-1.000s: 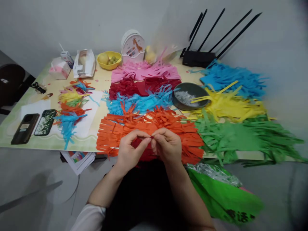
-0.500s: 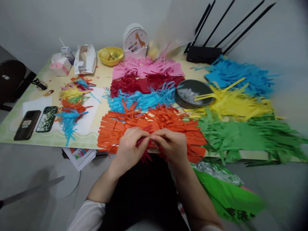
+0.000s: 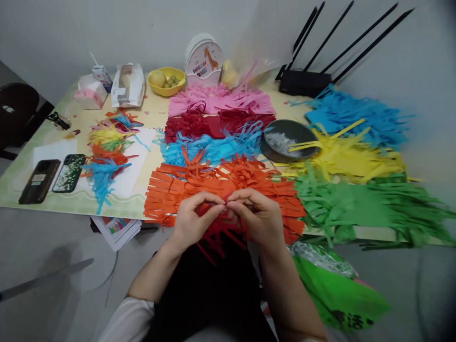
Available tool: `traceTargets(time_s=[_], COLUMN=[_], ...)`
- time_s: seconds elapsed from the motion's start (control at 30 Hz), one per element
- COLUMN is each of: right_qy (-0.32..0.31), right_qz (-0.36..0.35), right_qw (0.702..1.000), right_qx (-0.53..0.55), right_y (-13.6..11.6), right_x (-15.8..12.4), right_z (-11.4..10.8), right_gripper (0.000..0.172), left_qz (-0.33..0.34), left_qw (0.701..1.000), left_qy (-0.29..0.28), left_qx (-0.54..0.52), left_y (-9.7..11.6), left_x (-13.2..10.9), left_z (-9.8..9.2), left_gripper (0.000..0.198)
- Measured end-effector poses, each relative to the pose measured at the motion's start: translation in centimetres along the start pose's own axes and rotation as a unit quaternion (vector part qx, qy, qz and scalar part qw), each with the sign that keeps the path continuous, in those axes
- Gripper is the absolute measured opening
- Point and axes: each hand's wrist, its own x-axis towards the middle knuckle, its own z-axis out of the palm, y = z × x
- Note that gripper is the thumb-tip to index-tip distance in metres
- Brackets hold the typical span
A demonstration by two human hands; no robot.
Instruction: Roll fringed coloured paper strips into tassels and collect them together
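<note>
Head view: left hand (image 3: 199, 219) has thumb and index finger pinched together, tips clamped on a red, thin, fringed strip piece (image 3: 215, 240). Right hand (image 3: 257, 219), same: thumb and index closed on the piece just beside the left fingertips, other fingers curled under. Exact pinch point small and blurred. Piece is in front of the body at the table edge, loose red strips hanging below the hands over dark clothing. Directly behind the hands, a wide orange fringed sheet stack (image 3: 210, 183) lies on the table.

Containers: dark grey round bowl (image 3: 281, 157), right of centre, holds small clear pieces (image 3: 280, 141), type can't be told; ends of a yellow fringed strip pile (image 3: 370, 159) reach over its right rim. Yellow lobed bowl (image 3: 166, 91) at the back holds one larger pale round fruit (image 3: 157, 79) and several small green round fruits (image 3: 172, 81). Beside it, white round-topped holder with a giraffe print (image 3: 204, 59); contents hidden. White packet with a clear window (image 3: 127, 86) shows something tan inside. Clear plastic bag (image 3: 265, 52) by the wall, something yellow low in it. Bright green plastic bag (image 3: 338, 289) sits below the table edge, right, silvery crinkled film (image 3: 322, 256) at its top.
</note>
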Motion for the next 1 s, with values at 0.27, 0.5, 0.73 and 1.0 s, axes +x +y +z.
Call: traceTargets(time_s=[0.27,0.5,0.73,1.0], right_qy=[-0.002,-0.002,-0.025,0.002], right_qz=[0.011,-0.011,-0.055,-0.103], right_qw=[1.000,0.997,0.985,0.972], right_qx=[-0.028,-0.078,-0.164,-0.212], right_y=[-0.4,-0.5,-1.9,-4.2], right_x=[0.0,0.3,0.8,1.5], right_z=[0.0,-0.4,-1.7,-1.3], right_gripper=[0.012,0.012,0.012,0.016], left_qz=[-0.013,-0.016,-0.042,-0.044], left_qw=[0.998,0.997,0.994,0.987], left_qy=[0.038,0.070,0.042,0.062], left_qx=[-0.046,-0.039,-0.087,-0.139], left_y=[-0.4,-0.7,-0.5,-0.6], left_x=[-0.3,-0.5,-0.4,0.6], left_z=[0.6,0.7,0.7,-0.1], left_gripper=[0.012,0.006,0.014,0.019])
